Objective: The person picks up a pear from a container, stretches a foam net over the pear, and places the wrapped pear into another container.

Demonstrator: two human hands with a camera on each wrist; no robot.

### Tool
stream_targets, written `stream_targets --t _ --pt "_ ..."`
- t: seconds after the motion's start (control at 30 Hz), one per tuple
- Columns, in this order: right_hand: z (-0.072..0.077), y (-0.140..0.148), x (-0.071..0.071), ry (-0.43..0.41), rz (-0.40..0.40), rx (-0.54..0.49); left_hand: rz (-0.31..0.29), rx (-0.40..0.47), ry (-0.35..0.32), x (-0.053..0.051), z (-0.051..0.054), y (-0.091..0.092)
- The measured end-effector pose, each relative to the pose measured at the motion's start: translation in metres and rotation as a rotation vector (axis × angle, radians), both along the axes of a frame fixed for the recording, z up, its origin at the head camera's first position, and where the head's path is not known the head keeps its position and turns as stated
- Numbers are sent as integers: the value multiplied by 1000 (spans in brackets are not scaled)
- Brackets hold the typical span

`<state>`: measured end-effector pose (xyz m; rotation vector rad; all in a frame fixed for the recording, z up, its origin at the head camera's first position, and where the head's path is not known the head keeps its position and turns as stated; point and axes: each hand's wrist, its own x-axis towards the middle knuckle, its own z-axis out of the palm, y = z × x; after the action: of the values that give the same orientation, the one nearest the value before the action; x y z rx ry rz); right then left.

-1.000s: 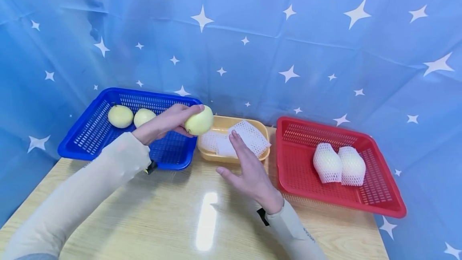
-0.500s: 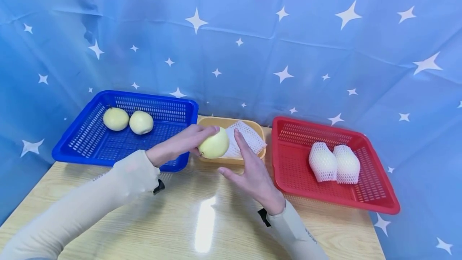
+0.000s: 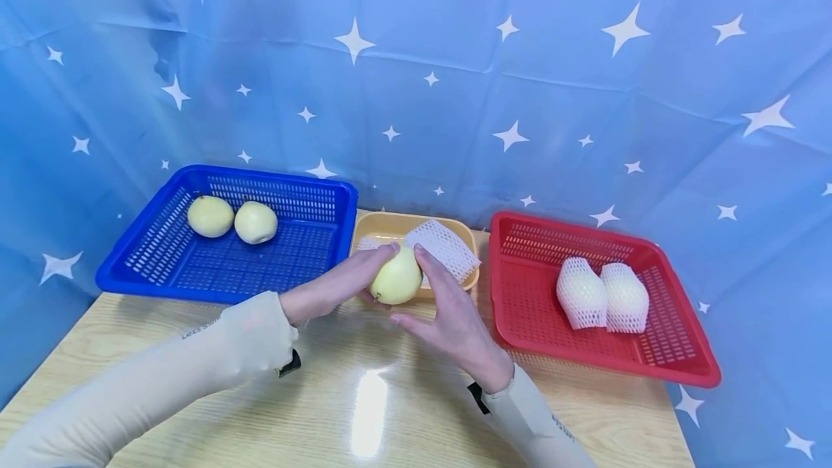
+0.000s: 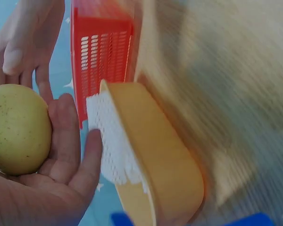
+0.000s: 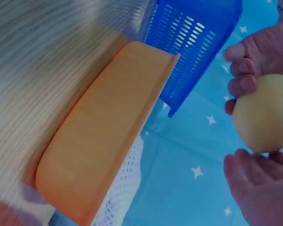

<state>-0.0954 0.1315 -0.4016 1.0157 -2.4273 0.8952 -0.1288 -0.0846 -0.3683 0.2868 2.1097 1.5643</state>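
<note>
My left hand (image 3: 344, 280) grips a pale yellow-green pear (image 3: 396, 276) above the front of a yellow tub (image 3: 455, 226). My right hand (image 3: 458, 327) is at the pear's right side, thumb apart and fingers fairly straight. Its fingertips meet the pear's edge in the head view; whether they press on it I cannot tell. In the left wrist view, the left fingers (image 4: 66, 136) cup under the speckled pear (image 4: 19, 129). White foam net sleeves (image 3: 445, 248) lie in the tub, partly hidden by the pear and hands.
On the left, a blue basket (image 3: 224, 293) holds two bare pears (image 3: 256, 222). A red basket (image 3: 529, 302) at right holds two pears in foam nets (image 3: 581, 293). All stand on a wooden table (image 3: 312, 396) before a blue starry curtain (image 3: 422, 13).
My left hand has carried the pear right and nearer, from the blue basket's edge to beside my right hand. The right hand has stayed almost in place.
</note>
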Motion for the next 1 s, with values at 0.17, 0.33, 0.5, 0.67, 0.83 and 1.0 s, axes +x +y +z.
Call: stream_targets --t 0.17,0.33,0.5,0.67,0.83,1.0 --pt "-2 4 -1 49 -4 9 -31 -23 8 5 -8 8" --pt "-5 4 -1 48 3 21 -82 -11 -2 7 -12 10" --pt "-10 5 4 -24 1 28 -140 -43 -22 12 -14 5" --pt "-16 8 11 -232 -83 7 -140 -80 -26 18 -20 -2" --pt "-20 12 15 -472 -157 -9 -82 -33 16 27 -28 -5" --pt "-27 14 14 -620 -163 -1 4 103 46 36 -43 -4"
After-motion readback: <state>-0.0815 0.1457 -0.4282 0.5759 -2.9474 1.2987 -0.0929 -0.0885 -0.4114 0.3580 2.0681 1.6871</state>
